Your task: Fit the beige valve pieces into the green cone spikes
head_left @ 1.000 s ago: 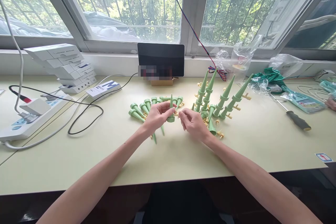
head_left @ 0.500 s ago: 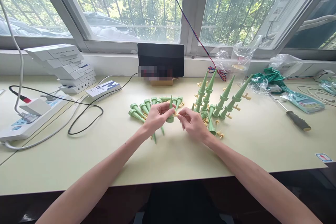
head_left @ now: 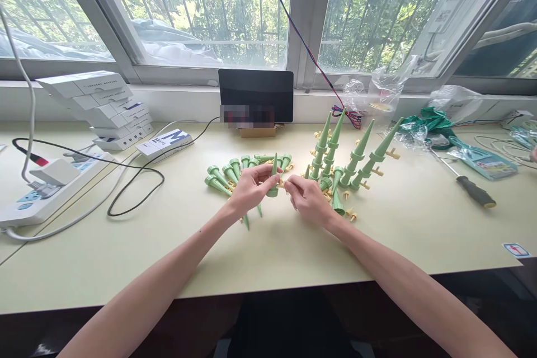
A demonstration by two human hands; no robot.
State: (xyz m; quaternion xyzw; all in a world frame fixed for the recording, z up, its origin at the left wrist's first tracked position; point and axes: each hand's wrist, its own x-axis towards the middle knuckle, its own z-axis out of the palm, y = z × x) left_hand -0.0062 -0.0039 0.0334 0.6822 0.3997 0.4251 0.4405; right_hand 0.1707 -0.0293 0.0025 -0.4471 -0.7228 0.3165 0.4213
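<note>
My left hand (head_left: 250, 185) is closed around a green plastic watering spike (head_left: 274, 166), its tip pointing up. In the fingertips of my right hand (head_left: 308, 196) is a small yellow valve (head_left: 281, 183), which meets the side of the spike. Whether the valve is seated in it, I cannot tell. Behind and left of my left hand, several green spikes (head_left: 217, 181) lie fanned out. Right of my right hand stand stacked spikes (head_left: 369, 170) with yellow valves on their sides. Loose yellow valves (head_left: 352, 216) and a spike lying down (head_left: 338, 201) are close to my right wrist.
White boxes (head_left: 111, 103) and a power strip (head_left: 54, 193) with cables are on the left. A dark screen (head_left: 257, 92) stands by the window. A screwdriver (head_left: 476, 191), a teal package (head_left: 486, 159) and plastic bags lie right. Part of another person's hand (head_left: 534, 154) shows at the right edge.
My hands keep nearly the same pose, the yellow valve still against the spike. Another person's fingers have appeared at the right edge. The view has shifted very slightly.
</note>
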